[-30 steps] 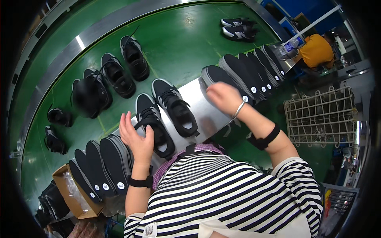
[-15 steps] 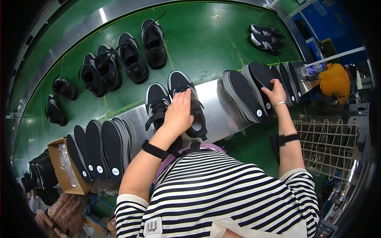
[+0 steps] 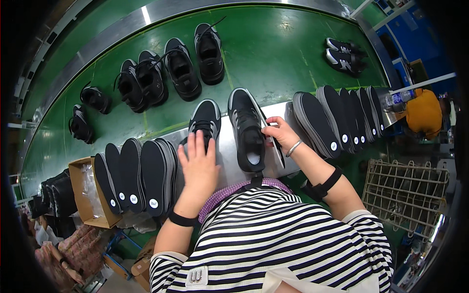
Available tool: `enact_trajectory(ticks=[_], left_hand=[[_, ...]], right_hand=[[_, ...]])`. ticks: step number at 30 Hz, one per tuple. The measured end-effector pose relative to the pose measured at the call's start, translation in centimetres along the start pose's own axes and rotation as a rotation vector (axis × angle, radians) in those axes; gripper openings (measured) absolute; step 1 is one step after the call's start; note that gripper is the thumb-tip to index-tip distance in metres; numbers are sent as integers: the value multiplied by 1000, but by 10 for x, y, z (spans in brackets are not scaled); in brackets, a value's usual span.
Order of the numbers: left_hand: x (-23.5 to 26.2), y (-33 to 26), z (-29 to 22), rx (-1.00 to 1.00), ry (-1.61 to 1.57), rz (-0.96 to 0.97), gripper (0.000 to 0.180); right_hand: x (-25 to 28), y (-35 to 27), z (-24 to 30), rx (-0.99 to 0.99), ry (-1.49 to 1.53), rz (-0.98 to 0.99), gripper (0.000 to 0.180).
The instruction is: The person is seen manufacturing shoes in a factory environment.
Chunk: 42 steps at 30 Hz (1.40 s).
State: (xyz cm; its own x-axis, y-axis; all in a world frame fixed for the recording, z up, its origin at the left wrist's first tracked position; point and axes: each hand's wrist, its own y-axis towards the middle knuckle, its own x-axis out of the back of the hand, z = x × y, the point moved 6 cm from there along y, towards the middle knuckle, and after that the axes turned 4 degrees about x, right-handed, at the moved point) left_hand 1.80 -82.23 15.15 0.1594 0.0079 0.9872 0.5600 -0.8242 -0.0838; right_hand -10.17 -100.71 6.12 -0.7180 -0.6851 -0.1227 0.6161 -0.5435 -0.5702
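Two black-and-grey sneakers stand in front of me, toes pointing away. My left hand (image 3: 201,163), fingers spread, lies over the heel part of the left sneaker (image 3: 205,117) and hides its opening. Pinched edge-on between the thumb and fingers of my right hand (image 3: 282,136) is a thin black insole (image 3: 277,151), pale along one side. It is alongside the outer right side of the right sneaker (image 3: 246,128), whose opening shows a white patch inside. Stacks of black insoles (image 3: 315,124) stand to the right, more insoles (image 3: 155,176) to the left.
Several black sneakers (image 3: 181,71) stand on the green surface (image 3: 264,53) beyond a metal ledge (image 3: 227,151). Another pair (image 3: 344,57) is at far right. An open cardboard box (image 3: 80,195) holds clear plastic at left. A wire rack (image 3: 405,195) stands at lower right. Another person's arm shows at lower left.
My right hand has come left from the insole stacks with one insole. My left hand has shifted from the right sneaker to the left one, and the sneakers now stand farther apart. The view has shifted.
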Motion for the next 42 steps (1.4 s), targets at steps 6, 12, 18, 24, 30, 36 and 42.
enact_trajectory(ticks=[6,12,18,24,30,36,42], left_hand=[[-35,43,-55,-124,-578,-89,75],[-50,49,-79,-224,-370,-235,72],[-47,54,-91,53,-649,29,81],[-50,61,-55,301,-1208,-99,97],[-31,56,-67,-280,-849,-386,91],[-40,64,-63,178,-993,-33,101],[-19,59,-77,-392,-997,-265,97]], right_hand=[[-4,-2,-16,-294,330,148,30],[-7,-7,-2,-275,515,90,22],[-12,-6,70,41,306,156,30],[30,-45,89,212,-88,193,26],[38,-120,77,-69,-296,390,22],[19,-121,42,-287,-514,374,26],[-7,-96,46,40,-904,324,30]])
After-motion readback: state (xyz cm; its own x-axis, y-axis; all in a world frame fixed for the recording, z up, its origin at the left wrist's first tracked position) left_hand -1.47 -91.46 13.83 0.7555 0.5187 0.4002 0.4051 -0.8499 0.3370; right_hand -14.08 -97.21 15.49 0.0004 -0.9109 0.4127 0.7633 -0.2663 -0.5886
